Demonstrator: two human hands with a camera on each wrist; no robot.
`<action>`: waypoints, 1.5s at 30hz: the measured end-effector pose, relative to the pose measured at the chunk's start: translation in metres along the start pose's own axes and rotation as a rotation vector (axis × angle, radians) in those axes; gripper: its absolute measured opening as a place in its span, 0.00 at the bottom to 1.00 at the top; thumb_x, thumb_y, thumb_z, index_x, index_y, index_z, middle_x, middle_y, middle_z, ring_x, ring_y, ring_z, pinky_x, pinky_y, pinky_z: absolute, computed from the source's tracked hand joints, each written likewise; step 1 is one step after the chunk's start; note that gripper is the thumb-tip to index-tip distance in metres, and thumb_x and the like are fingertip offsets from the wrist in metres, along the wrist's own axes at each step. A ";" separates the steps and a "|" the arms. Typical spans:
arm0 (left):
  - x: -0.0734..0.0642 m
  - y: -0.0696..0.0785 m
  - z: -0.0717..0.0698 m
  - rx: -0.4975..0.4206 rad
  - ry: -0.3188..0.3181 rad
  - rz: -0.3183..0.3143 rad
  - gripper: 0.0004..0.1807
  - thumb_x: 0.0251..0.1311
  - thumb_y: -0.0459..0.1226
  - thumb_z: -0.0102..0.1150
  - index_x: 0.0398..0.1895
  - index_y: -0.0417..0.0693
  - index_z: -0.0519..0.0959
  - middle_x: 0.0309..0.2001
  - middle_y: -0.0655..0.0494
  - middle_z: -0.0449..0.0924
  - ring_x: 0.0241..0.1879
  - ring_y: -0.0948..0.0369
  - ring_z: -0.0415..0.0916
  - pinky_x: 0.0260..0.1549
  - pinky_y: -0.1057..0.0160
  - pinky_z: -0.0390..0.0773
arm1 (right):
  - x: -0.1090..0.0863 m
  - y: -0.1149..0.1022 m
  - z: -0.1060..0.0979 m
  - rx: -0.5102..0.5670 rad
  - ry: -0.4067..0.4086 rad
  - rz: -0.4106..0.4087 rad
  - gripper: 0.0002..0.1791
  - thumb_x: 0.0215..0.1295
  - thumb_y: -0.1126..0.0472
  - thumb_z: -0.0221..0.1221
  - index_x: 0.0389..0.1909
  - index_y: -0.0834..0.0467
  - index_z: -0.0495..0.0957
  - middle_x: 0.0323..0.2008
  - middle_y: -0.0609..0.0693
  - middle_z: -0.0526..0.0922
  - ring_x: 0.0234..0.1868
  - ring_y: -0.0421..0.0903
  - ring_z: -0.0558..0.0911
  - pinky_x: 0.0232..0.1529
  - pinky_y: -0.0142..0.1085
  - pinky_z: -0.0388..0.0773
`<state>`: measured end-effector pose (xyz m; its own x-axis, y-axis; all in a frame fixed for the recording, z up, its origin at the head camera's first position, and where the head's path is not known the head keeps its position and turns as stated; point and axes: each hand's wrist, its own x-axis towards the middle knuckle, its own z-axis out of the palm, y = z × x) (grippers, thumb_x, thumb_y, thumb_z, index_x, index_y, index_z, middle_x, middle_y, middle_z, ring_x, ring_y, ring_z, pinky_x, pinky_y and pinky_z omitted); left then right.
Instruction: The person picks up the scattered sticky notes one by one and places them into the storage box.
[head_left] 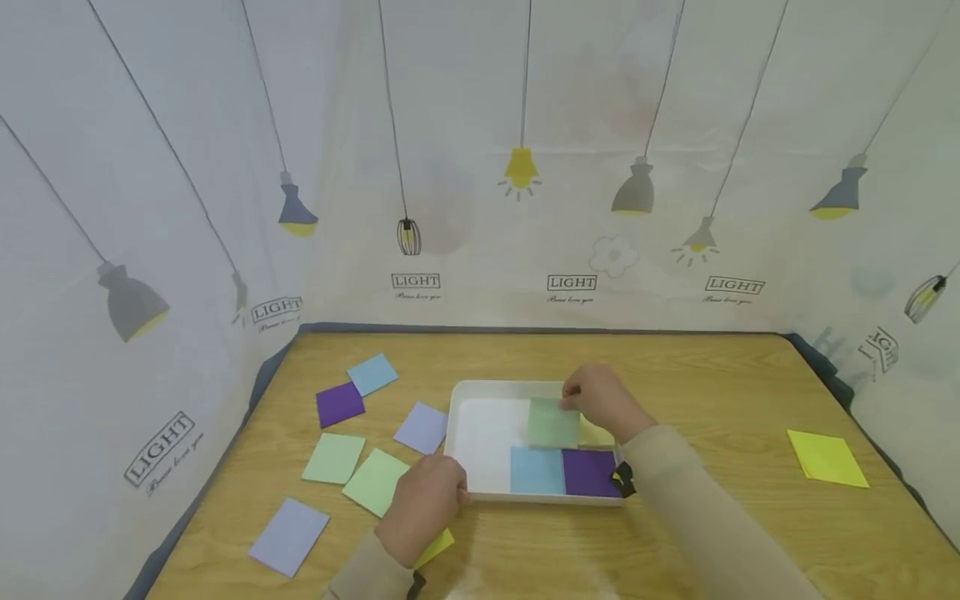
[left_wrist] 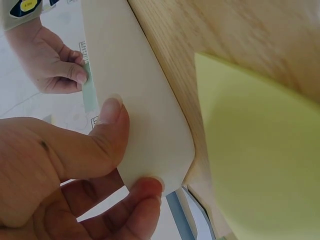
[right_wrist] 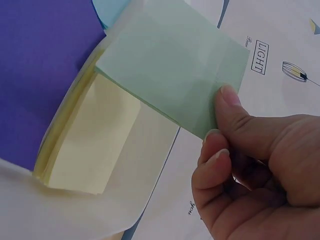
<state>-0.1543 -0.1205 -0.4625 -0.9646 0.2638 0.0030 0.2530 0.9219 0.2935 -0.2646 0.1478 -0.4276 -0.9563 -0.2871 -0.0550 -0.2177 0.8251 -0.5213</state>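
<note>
My left hand [head_left: 423, 504] grips the near left corner of a white tray [head_left: 480, 442], thumb and fingers on its wall in the left wrist view. With thumb and fingertips, my right hand [head_left: 607, 400] pinches the edge of a pale green sticky-note pad [right_wrist: 172, 65]. That pad is tilted over the tray's far half and partly covers a pale yellow sticky-note pad [right_wrist: 95, 135] in the far right corner. Along the tray's near side lie a light blue pad [head_left: 536, 471] and a purple pad [head_left: 588, 473], side by side.
Left of the tray, the wooden table holds a purple pad [head_left: 340, 405], a blue pad [head_left: 372, 374], lilac pads [head_left: 288, 537], green pads [head_left: 333, 458] and a yellow pad [left_wrist: 260, 145] near my left wrist. A bright yellow pad [head_left: 828, 458] lies far right. Lamp-printed cloth surrounds the table.
</note>
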 end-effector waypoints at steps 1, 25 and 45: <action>0.000 0.000 0.000 0.005 0.002 0.001 0.09 0.49 0.37 0.76 0.17 0.52 0.84 0.24 0.61 0.83 0.27 0.63 0.76 0.25 0.62 0.80 | 0.001 -0.002 0.001 0.002 -0.003 0.006 0.04 0.63 0.65 0.67 0.30 0.61 0.87 0.32 0.52 0.86 0.32 0.45 0.77 0.36 0.38 0.78; 0.000 -0.003 -0.001 0.000 -0.021 0.006 0.07 0.50 0.38 0.76 0.20 0.52 0.86 0.26 0.62 0.84 0.29 0.62 0.78 0.29 0.61 0.82 | 0.033 -0.007 0.034 0.022 -0.049 0.104 0.05 0.62 0.65 0.69 0.27 0.60 0.84 0.29 0.51 0.84 0.31 0.45 0.77 0.34 0.36 0.77; 0.001 -0.004 0.001 -0.012 -0.027 -0.013 0.07 0.50 0.40 0.75 0.19 0.53 0.86 0.26 0.63 0.84 0.29 0.63 0.77 0.29 0.61 0.81 | 0.043 -0.003 0.051 -0.025 -0.061 0.152 0.03 0.62 0.65 0.67 0.33 0.62 0.85 0.33 0.53 0.85 0.35 0.47 0.80 0.40 0.40 0.82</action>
<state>-0.1564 -0.1241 -0.4648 -0.9654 0.2593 -0.0265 0.2392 0.9219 0.3049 -0.2947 0.1083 -0.4721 -0.9652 -0.1864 -0.1832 -0.0771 0.8728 -0.4820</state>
